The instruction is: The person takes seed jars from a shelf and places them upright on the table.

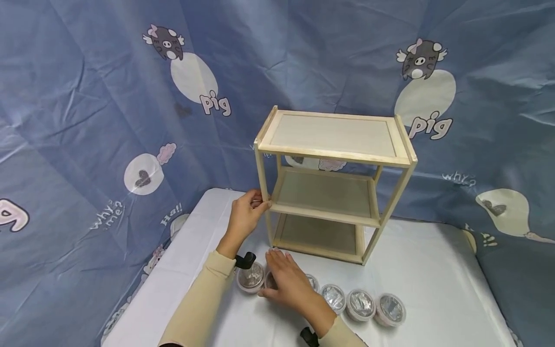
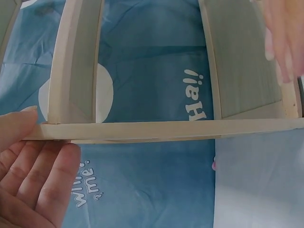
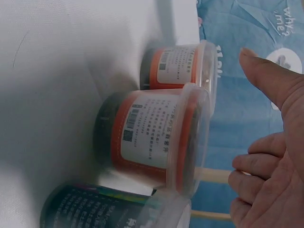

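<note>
A pale wooden three-tier shelf (image 1: 334, 134) stands at the back of the white table. My left hand (image 1: 244, 219) pinches its left upright (image 2: 166, 129) near the middle tier, thumb on one side and fingers on the other. Over the row of round lidded tubs hovers my right hand (image 1: 289, 283), its thumb spread apart and nothing held. In the right wrist view a tub with an orange band and white label (image 3: 142, 130) stands close to that hand, with a gap between. A dark tub with a printed wrap (image 3: 104, 209) sits beside it. The right hand partly hides some tubs from above.
At the row's left end a tub (image 1: 250, 278) sits by my left wrist. Rightward are more clear-lidded tubs, ending with one (image 1: 390, 310) before the shelf's right side. Blue printed cloth (image 1: 108, 96) hangs behind and beside the white table (image 1: 438, 279).
</note>
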`<action>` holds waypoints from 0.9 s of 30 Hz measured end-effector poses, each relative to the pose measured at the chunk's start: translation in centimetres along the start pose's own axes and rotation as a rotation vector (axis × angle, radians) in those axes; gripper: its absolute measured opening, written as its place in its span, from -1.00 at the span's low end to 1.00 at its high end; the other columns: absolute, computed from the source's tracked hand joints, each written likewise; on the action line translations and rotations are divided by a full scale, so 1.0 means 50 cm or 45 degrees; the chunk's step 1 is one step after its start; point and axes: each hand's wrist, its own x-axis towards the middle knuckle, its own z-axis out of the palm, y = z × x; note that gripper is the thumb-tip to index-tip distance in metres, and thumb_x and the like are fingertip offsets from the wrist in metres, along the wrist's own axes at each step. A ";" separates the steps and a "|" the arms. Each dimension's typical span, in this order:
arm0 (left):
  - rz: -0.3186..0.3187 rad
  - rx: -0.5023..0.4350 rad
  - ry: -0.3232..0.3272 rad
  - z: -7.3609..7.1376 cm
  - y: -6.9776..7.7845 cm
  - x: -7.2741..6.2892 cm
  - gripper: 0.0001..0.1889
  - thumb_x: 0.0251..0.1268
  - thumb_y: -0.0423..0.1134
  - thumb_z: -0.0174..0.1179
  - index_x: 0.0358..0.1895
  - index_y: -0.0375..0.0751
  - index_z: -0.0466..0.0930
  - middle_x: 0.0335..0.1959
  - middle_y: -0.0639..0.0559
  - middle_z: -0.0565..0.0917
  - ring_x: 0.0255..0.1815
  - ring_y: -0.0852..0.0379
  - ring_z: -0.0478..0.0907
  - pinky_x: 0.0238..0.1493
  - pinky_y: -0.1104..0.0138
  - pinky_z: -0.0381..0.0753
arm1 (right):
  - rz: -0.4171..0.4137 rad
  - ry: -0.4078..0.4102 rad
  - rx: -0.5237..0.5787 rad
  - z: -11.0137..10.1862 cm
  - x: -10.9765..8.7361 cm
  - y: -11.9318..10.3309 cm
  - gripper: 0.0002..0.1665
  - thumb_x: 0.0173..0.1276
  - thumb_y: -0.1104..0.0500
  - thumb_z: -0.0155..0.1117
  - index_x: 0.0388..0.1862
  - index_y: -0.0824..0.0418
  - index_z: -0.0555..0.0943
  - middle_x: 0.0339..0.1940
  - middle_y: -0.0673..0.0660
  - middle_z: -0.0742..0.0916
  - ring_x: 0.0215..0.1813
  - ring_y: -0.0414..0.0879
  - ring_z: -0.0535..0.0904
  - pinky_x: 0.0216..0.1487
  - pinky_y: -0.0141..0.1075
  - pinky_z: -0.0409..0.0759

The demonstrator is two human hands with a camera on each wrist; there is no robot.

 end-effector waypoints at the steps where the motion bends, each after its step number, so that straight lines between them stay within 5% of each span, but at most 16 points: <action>1: 0.004 0.002 0.003 0.000 0.001 0.000 -0.77 0.43 -0.30 0.40 0.04 -0.31 0.70 -0.07 -0.19 0.79 0.00 -0.04 0.78 -0.02 0.18 0.79 | 0.001 0.003 0.004 -0.003 -0.001 0.001 0.18 0.28 -0.28 0.54 0.62 0.35 0.28 0.63 0.28 0.35 0.65 0.14 0.19 0.66 0.05 0.06; 27: -0.013 0.021 -0.003 0.004 0.012 0.005 -0.76 0.42 -0.29 0.40 0.06 -0.30 0.70 -0.06 -0.15 0.79 -0.02 -0.02 0.78 -0.02 0.15 0.80 | 0.030 0.069 0.077 -0.029 -0.031 0.029 0.17 0.29 -0.24 0.55 0.61 0.38 0.28 0.62 0.32 0.34 0.65 0.17 0.18 0.66 0.11 0.05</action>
